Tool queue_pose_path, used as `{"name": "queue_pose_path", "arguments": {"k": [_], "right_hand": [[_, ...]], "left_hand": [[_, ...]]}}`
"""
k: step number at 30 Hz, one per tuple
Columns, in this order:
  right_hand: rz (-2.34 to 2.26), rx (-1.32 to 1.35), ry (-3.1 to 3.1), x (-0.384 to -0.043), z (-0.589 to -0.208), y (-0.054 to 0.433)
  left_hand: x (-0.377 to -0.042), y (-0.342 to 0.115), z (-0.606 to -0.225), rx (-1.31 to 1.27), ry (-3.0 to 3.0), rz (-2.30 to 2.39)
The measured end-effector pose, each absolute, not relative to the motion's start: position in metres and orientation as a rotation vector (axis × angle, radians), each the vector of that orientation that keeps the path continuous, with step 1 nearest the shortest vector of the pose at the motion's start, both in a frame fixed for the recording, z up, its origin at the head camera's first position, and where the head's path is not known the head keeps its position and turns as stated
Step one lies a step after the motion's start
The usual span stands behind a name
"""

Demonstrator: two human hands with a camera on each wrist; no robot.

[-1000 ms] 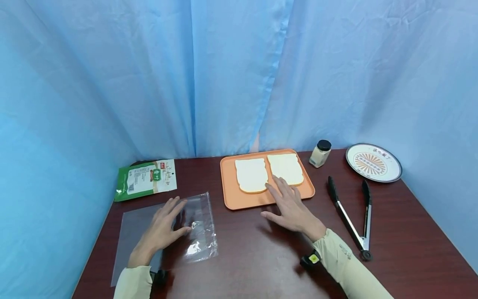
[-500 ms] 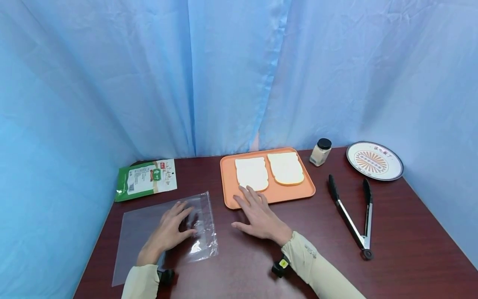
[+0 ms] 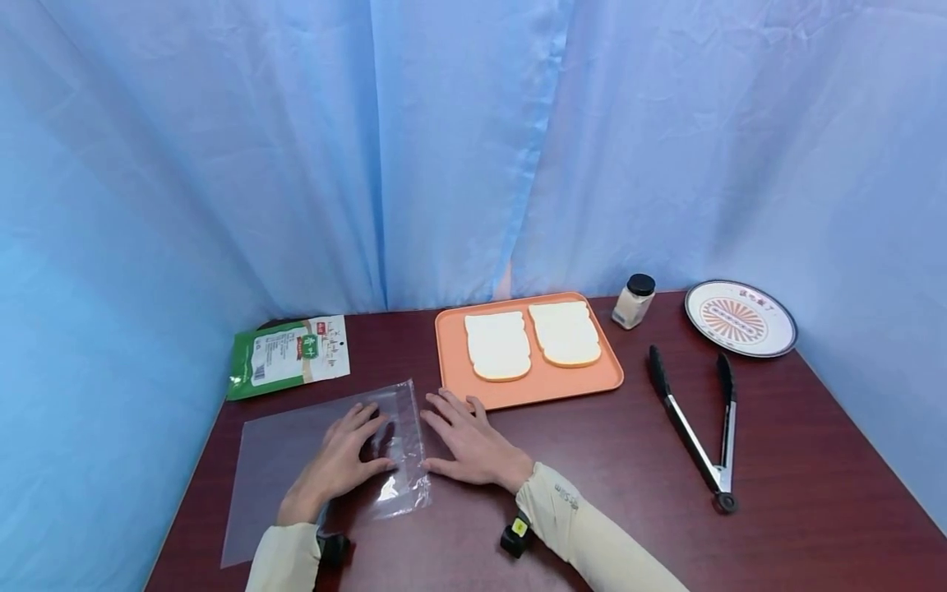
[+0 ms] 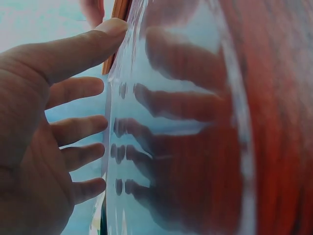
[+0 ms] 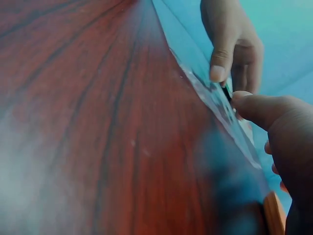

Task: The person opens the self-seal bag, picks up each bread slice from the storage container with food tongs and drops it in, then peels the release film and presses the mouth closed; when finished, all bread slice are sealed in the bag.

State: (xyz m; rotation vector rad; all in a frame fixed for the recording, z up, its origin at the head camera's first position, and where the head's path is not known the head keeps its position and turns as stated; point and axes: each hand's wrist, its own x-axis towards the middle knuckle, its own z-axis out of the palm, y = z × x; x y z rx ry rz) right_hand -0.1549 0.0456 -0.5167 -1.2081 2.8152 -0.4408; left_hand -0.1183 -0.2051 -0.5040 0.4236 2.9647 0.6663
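Observation:
A clear plastic bag (image 3: 259, 469) lies flat on the left part of the table. Over its right half my left hand (image 3: 342, 460) hovers with spread fingers; in the left wrist view, the fingertips (image 4: 95, 122) sit very close to the film, which mirrors them. Whether they touch it I cannot tell. At the bag's right edge is my right hand (image 3: 473, 448), fingers spread and holding nothing, by the near left corner of an orange tray (image 3: 551, 395). Two bread slices, one left (image 3: 499, 345) and one right (image 3: 565, 333), lie on that tray.
Behind the bag lies a green and white packet (image 3: 288, 358). A black-capped jar (image 3: 633, 302) stands right of the tray, with a patterned plate (image 3: 740, 319) farther right. Spread tongs (image 3: 695, 436) lie in front of them. Blue curtains (image 3: 459, 148) enclose the table.
My right hand has travelled left from over the tray to the bag's right edge, uncovering the bread slices. My left hand has shifted slightly right over the bag.

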Motion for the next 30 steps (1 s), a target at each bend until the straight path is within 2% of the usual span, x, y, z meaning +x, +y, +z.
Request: {"name": "queue_pose_path", "arguments": {"k": [19, 30], "right_hand": [[-0.055, -1.319, 2.866, -0.159, -0.525, 0.017], [-0.041, -1.292, 2.86, -0.158, -0.524, 0.013]], "left_hand": [[-0.121, -0.198, -0.508, 0.412, 2.969, 0.597], [-0.118, -0.2, -0.513, 0.448, 2.999, 0.629]]}}
